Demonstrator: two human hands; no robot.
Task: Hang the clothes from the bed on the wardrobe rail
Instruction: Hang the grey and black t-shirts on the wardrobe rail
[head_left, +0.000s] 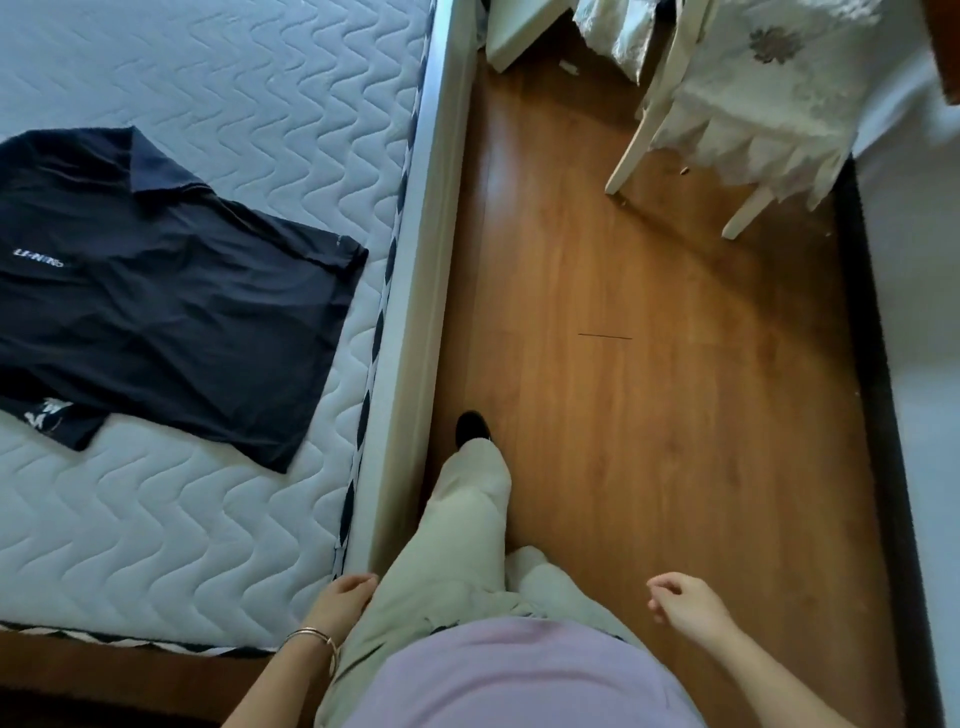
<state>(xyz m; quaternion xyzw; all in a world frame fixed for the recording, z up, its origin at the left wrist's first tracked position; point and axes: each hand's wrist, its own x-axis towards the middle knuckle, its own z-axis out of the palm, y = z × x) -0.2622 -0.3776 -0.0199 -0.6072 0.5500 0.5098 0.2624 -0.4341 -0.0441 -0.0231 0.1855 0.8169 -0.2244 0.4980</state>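
from my seat i see the dark polo shirt (156, 291) spread flat on the bare quilted mattress (234, 78), collar toward the far end, one sleeve reaching almost to the edge beside the walkway. it lies well apart from both hands. laid out flat like that, i judge it should lift easily by the shoulders. no hanger and no wardrobe rail show in this view, so i cannot say where it must go. the left hand (345, 597) hangs low beside the trouser leg, at the corner of the bed frame, a thin bracelet (311, 634) on its wrist, fingers loosely curled and holding nothing. the right hand (680, 605) hangs out over the wooden floor (649, 389), wrist slightly bent, fingers likewise loosely curled around nothing. one leg is stepped forward along the bed, so i read this as an approach to the shirt, arms free because nothing is picked up yet. a draped chair (639, 140) stands farther along the floor.
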